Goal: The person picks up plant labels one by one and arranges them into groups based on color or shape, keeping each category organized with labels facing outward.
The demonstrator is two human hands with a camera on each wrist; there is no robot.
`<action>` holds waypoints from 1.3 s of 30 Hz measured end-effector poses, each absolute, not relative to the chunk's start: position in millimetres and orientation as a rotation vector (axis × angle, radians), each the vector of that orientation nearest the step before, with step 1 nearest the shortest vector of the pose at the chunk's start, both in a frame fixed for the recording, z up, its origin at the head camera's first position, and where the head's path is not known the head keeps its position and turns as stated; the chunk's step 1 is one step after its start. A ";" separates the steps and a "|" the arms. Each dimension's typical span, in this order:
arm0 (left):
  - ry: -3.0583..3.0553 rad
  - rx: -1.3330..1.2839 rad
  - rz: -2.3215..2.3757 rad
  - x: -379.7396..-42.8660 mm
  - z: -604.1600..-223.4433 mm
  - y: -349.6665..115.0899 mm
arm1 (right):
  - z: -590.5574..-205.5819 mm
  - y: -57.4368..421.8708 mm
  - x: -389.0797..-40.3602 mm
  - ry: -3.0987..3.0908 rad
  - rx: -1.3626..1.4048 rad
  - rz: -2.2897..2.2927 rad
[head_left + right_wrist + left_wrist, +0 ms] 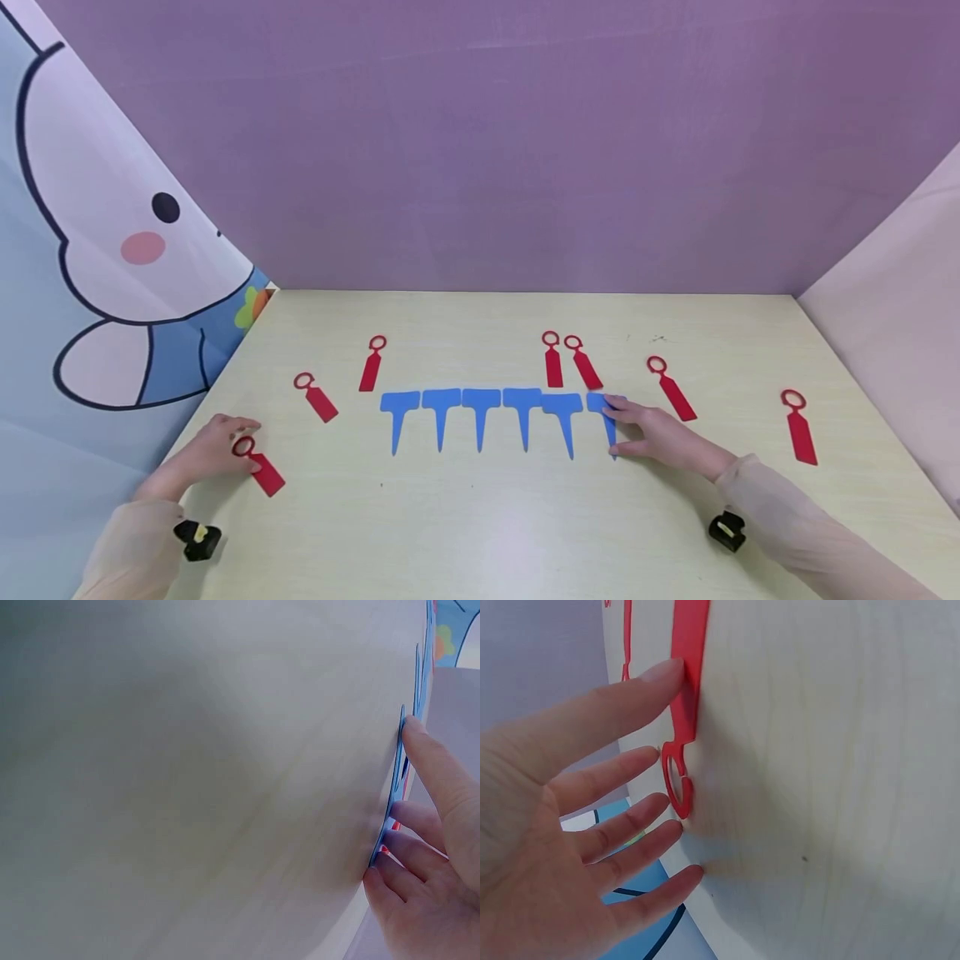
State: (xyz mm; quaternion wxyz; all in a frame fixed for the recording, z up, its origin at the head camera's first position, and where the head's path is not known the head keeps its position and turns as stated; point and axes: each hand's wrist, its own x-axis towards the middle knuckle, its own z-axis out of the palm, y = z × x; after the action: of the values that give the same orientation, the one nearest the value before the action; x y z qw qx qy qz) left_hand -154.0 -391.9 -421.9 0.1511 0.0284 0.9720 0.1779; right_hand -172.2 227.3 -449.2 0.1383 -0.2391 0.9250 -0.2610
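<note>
At the lower left, my left hand (pixel 213 450) is over a flat red tag (pixel 268 477) with a ring at one end. In the left wrist view the thumb lies against that tag's strip (pixel 694 645), while the other fingers spread out beside its ring. My right hand (pixel 662 435) rests at the right end of a row of blue T-shaped plant labels. Its fingertips touch the head of the last blue label (pixel 596 402) and its thumb is by the pointed stem; the palm side faces left. Seen edge-on in the right wrist view, this label (pixel 395 769) lies flat.
Several more blue labels (pixel 481 398) lie side by side, stems toward me. Other red tags are scattered around: two at left (pixel 322 406), (pixel 370 373), a pair behind the row (pixel 553 368), two at right (pixel 678 398), (pixel 802 437). A purple wall (pixel 525 167) bounds the table's back.
</note>
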 end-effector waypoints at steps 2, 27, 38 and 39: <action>2.797 0.079 0.509 -153.7 -421.5 -390.9 | -449.7 227.2 -172.6 2.676 -0.694 -0.751; 2.761 0.061 0.613 -153.2 -418.3 -390.1 | -448.6 227.1 -172.4 2.679 -0.696 -0.750; 2.763 0.058 0.640 -150.7 -422.5 -395.0 | -449.5 227.3 -172.9 2.672 -0.690 -0.762; 2.762 0.049 0.651 -150.2 -422.8 -395.5 | -449.5 227.3 -172.9 2.670 -0.687 -0.762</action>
State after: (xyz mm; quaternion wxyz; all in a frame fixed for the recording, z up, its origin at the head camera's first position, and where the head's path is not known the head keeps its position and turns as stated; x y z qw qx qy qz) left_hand -150.2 -395.5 -422.8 0.1511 0.0171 0.9620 0.2268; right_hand -172.9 227.3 -449.5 0.1402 -0.2378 0.9242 -0.2639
